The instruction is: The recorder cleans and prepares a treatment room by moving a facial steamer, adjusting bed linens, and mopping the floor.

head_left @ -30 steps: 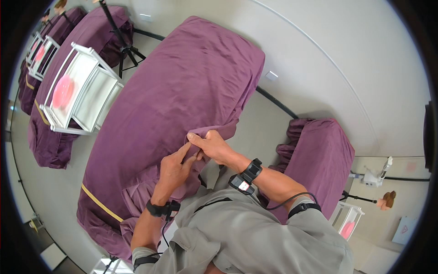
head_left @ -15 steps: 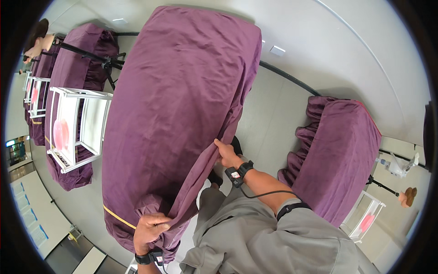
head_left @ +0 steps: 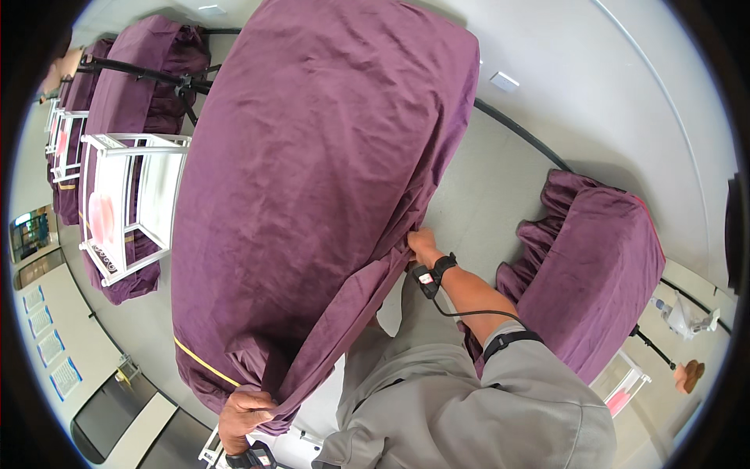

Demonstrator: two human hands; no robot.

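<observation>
A purple bed cover drapes over the long bed in front of me, with a yellow stripe near its lower left end. At the near left corner, my left hand is closed on the cover's edge, fingers folded over the fabric. My right hand grips the same cover farther along the near right side, its fingertips partly hidden by the cloth. Between the two hands a long fold of fabric runs on a slant, and loose cloth bunches beside my left hand.
A white shelved cart stands left of the bed, near a black tripod stand. Other purple-covered beds are to the right and far left. A pale wall rises behind. Part of another person shows at the far left.
My right hand has shifted right, still holding the cloth. The left hand has gone lower and slightly left, and the fold between them is longer and wider. The view has shifted a little.
</observation>
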